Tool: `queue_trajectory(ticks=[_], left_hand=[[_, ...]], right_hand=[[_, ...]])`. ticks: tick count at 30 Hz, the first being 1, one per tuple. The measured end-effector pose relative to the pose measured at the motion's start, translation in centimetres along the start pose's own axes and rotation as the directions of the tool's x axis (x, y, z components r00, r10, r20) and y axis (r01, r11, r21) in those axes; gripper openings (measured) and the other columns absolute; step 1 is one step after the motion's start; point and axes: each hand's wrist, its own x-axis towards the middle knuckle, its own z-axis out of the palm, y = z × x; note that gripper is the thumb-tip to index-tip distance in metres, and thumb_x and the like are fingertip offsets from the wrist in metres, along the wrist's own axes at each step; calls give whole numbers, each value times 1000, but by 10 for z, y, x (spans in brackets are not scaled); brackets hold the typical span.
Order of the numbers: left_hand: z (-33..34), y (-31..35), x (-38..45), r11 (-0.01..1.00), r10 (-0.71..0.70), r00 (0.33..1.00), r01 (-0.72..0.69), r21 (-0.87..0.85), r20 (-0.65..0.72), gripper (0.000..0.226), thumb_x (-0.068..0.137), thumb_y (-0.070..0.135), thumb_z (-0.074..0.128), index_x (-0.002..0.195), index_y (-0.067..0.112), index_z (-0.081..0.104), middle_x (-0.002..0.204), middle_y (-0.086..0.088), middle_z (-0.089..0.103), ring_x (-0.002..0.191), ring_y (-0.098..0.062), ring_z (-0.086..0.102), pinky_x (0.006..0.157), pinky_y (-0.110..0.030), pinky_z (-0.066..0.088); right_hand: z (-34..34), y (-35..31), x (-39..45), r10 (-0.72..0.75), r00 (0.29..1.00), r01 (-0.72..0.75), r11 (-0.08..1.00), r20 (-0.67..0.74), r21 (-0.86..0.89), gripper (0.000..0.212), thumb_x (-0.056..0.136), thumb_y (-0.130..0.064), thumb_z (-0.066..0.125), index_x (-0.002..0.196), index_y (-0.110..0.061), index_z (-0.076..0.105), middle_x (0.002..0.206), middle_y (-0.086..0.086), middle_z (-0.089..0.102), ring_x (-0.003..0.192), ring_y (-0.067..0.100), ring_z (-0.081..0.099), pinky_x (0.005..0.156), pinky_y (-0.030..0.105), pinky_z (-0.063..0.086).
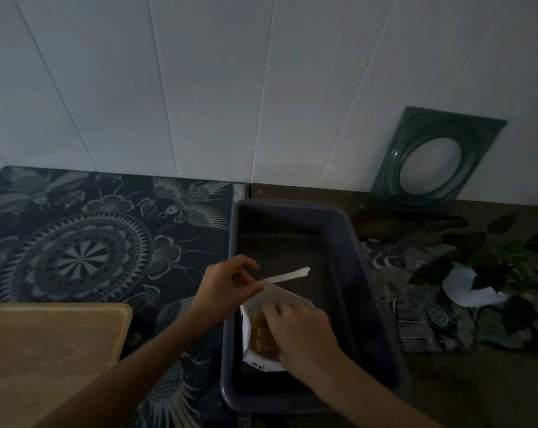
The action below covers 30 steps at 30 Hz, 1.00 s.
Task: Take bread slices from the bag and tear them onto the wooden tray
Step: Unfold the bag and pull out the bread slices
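A translucent white bread bag (272,293) lies inside a dark grey plastic tub (352,273), its open mouth toward the tub's middle. Brown-crusted bread slices (261,338) show through the bag. My left hand (227,285) pinches the bag's upper edge and holds the mouth up. My right hand (298,329) lies over the bag with its fingers on the slices; the grip itself is hidden. The light wooden tray (51,350) sits at the lower left with nothing on it.
The counter carries a dark patterned mat (91,242). A dark green plastic board with a round hole (434,159) leans on the white tiled wall. A leafy plant with a white wrap (484,273) stands right of the tub.
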Motion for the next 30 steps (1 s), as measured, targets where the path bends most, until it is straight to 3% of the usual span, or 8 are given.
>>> queue_trajectory(ticks=[5, 9, 16, 22, 28, 30], left_hand=[[-4, 1, -1, 998, -35, 998, 37, -57, 46, 33, 75, 23, 86, 103, 26, 69, 79, 20, 77, 74, 5, 72, 69, -3, 51], [-8, 3, 0, 993, -49, 997, 54, -105, 55, 31, 75, 20, 86, 102, 22, 71, 78, 14, 78, 73, 2, 73, 67, -7, 53], [-6, 6, -5, 990, -19, 995, 32, -141, 99, 26, 79, 23, 83, 102, 22, 71, 82, 17, 77, 75, 2, 74, 70, -12, 57], [-2, -3, -10, 991, -26, 991, 43, -125, 133, 22, 76, 28, 84, 95, 26, 72, 77, 16, 78, 73, 2, 74, 70, -12, 57], [-1, -13, -14, 988, -53, 989, 71, -135, 136, 19, 76, 24, 85, 92, 23, 74, 77, 12, 78, 73, 1, 74, 71, -15, 59], [-2, -14, -15, 986, -60, 988, 81, -145, 145, 20, 75, 21, 85, 92, 22, 74, 79, 15, 78, 73, 1, 74, 68, -12, 57]], right_hand=[[-29, 12, -10, -70, 998, 70, 997, 2, -13, 60, 75, -30, 82, 123, -29, 46, 120, -1, 63, 105, 23, 63, 82, 40, 49], [-51, 21, -15, -91, 995, 90, 996, -47, -18, 61, 75, -28, 77, 126, -31, 43, 113, -6, 65, 98, 21, 64, 68, 34, 38], [-64, 23, -15, -37, 995, 43, 997, -90, 63, 53, 78, -40, 71, 121, -39, 41, 111, -12, 65, 94, 16, 66, 66, 32, 36], [-64, 11, -17, -55, 997, 56, 998, -46, 29, 49, 78, -37, 72, 115, -39, 41, 104, -11, 64, 90, 15, 64, 64, 28, 26], [-88, 14, -28, -13, 1000, 14, 996, -19, 84, 42, 79, -42, 71, 111, -43, 43, 102, -16, 63, 81, 6, 57, 60, 26, 33], [-102, 20, -33, 12, 1000, -11, 993, -11, 114, 37, 78, -41, 69, 107, -42, 45, 96, -16, 64, 79, 4, 60, 60, 26, 44]])
